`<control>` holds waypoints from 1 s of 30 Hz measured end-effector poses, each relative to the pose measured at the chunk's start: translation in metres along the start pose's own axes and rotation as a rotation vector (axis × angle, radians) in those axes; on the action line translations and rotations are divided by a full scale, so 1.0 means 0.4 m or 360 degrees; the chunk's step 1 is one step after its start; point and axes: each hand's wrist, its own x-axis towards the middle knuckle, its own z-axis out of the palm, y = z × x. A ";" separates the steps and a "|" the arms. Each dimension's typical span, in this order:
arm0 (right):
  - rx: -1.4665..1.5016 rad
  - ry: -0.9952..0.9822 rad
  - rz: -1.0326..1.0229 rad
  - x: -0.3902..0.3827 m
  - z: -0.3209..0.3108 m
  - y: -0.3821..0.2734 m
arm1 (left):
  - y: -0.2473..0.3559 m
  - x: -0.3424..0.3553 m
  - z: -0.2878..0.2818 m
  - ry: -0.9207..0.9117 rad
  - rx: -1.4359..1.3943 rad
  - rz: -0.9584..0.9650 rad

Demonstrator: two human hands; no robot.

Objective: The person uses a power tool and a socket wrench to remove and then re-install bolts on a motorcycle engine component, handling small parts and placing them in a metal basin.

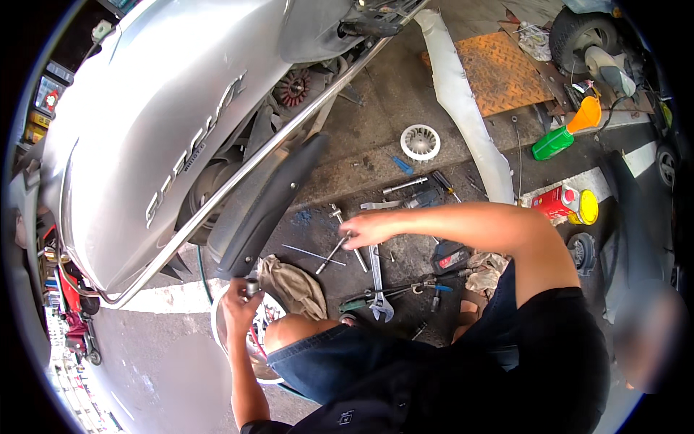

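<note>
your right hand [370,228] fingers are pinching a thin metal tool [333,254] on the ground among wrenches [377,278] | your left hand [238,300] is closing around a small part [252,288] at the black exhaust cover [271,206] end | risk: the loose pinch may be letting the tool slip and scatter the spread

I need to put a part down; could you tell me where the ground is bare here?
Bare concrete lies between the white fan wheel and the scooter frame rail. Around the right hand and adjustable wrench it is crowded with tools.
</note>
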 end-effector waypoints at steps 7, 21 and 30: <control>0.1466 0.0129 -0.0341 0.069 -0.083 -0.189 | 0.412 0.161 0.014 -0.0062 0.0411 0.0473; 0.0173 0.1088 -0.0160 0.038 -0.197 0.078 | 0.684 0.206 -0.135 0.0128 0.0564 0.0894; -0.0468 0.1361 0.0930 0.117 -0.299 0.564 | 0.666 0.370 -0.685 0.1495 0.1180 0.0624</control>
